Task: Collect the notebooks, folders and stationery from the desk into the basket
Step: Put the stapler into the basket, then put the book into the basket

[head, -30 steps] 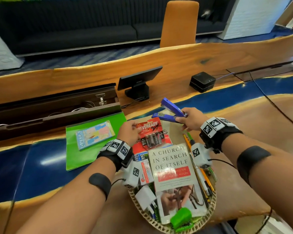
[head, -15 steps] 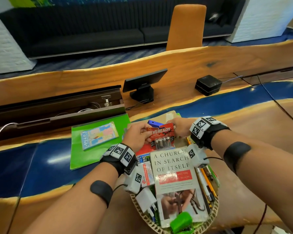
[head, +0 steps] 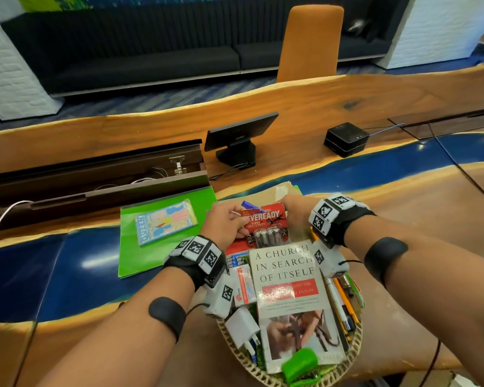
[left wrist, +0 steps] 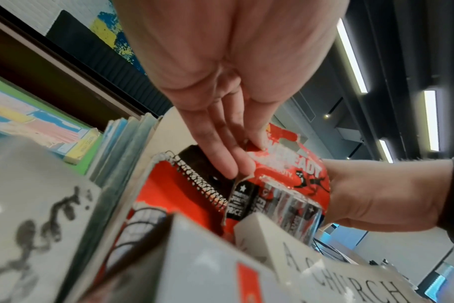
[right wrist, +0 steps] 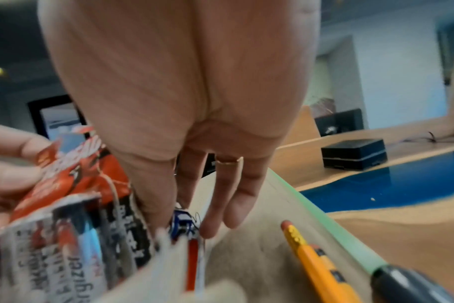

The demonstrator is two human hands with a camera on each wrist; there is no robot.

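A: What sits around the woven basket (head: 347,367)?

B: To its left, flat on the desk (head: 403,219), lies a green folder (head: 140,247) with a packet of coloured sticky notes (head: 165,222) on top. Beyond the basket stand a small black monitor (head: 241,132) and a black box (head: 345,138).

A: And inside the basket?

B: It is crowded. The book "A Church in Search of Itself" (head: 288,291) covers the middle, a green stapler (head: 299,364) lies at the near rim, a white charger (head: 242,328) at the left, pencils (head: 344,303) along the right.

A: The hands?

B: Both are at the basket's far end. The left hand (head: 224,224) pinches the left edge of the red Eveready battery pack (head: 266,222) between thumb and fingers. The right hand (head: 296,212) reaches behind the pack's right edge, fingers extended downward beside a blue stapler (right wrist: 180,223); whether it grips the stapler, I cannot tell.

A: What blocks the way?

B: The battery pack and a red spiral notebook (left wrist: 169,184) beneath it hide most of the blue stapler.
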